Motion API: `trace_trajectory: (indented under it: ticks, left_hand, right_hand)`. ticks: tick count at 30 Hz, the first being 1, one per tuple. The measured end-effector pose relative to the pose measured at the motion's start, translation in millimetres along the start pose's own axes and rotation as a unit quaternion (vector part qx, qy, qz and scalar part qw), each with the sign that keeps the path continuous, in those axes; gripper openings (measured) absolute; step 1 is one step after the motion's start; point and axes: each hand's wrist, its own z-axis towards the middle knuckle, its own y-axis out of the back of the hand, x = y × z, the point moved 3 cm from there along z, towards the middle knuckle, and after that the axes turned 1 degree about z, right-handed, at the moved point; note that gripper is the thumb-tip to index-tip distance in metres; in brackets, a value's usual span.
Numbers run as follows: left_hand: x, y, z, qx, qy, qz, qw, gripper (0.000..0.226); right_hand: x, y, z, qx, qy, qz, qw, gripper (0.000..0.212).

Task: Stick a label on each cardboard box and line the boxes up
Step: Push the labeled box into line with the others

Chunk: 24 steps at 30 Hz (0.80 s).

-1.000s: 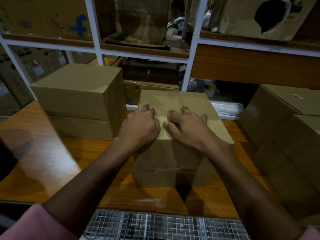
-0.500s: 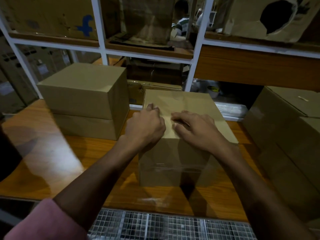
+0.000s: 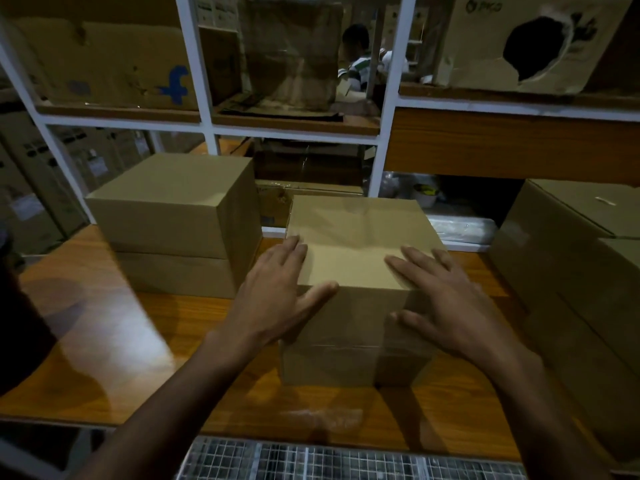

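At the near edge of the wooden bench (image 3: 104, 341), just past a strip of wire mesh (image 3: 311, 462), we find a person's two bare hands spread over the cardboard box (image 3: 353, 341) that stands at the centre. The left hand (image 3: 277, 292) lies at the box's left top corner with fingers straight and thumb stretched along the near top edge; the right hand (image 3: 446, 299) lies at the right top corner, fingers straight on the lid and thumb down the near face. Neither hand grips or pinches anything. On the lid between them we make out a paler rectangle (image 3: 349, 265), which we judge to be the label, already stuck flat, though the dim light leaves us unsure. If so, this box is labelled and only needs sliding into the row. Farther back on the left, two more boxes (image 3: 173, 216) sit stacked one on the other, just beside the centre box; we see no label on their visible faces and cannot tell whether they are done. At the right stands another stack of boxes (image 3: 571, 258), one with a small pale mark on top. Behind all of them rise white shelf frames (image 3: 384, 133) filled with worn cartons.
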Motion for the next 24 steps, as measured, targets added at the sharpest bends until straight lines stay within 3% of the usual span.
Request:
trace_trajectory:
  ticks: [3, 11, 18, 24]
  left_hand:
    - [12, 2, 5, 0.039, -0.015, 0.037, 0.998, 0.113]
    - [47, 15, 27, -0.024, 0.001, 0.090, 0.996, 0.090]
    - [113, 28, 58, -0.047, 0.046, 0.158, 0.985, 0.117]
    - [159, 33, 74, -0.038, 0.019, 0.145, 0.989, 0.120]
  right_hand:
    - [8, -5, 12, -0.046, 0.005, 0.003, 0.999, 0.088]
    - [35, -20, 59, -0.122, 0.017, 0.031, 0.992, 0.084]
    - [62, -31, 101, -0.139, 0.016, 0.029, 0.990, 0.078]
    - [76, -39, 130, -0.134, 0.015, 0.026, 0.990, 0.075]
